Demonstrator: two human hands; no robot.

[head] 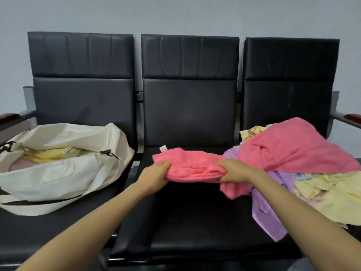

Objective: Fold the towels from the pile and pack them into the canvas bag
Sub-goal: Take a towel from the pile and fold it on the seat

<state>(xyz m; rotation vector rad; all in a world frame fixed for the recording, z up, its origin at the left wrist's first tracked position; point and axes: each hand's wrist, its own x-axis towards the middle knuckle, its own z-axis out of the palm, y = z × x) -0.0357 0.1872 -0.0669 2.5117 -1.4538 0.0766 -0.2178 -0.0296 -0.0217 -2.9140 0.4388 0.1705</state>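
Two grips on one towel: left grip (158, 173) clenched round the left end of the folded pink towel (192, 165), right grip (232, 171) grasping its right end, over the middle seat (195, 222) at 12 o'clock. Cream canvas bag (58, 173) lies open at 9 o'clock, yellow towel (46, 156) inside. Towel pile (312, 177), pink, lilac and yellow, sits heaped at 3 o'clock.

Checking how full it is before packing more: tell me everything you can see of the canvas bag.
The bag is cream canvas, soft and creased, slumped on the left seat with its mouth open upward. Inside lie a folded yellow towel and something pink beside it. A dark clip sits at each end of the opening. A flat pocket is sewn on the near side, and a wide strap loops down over the seat.
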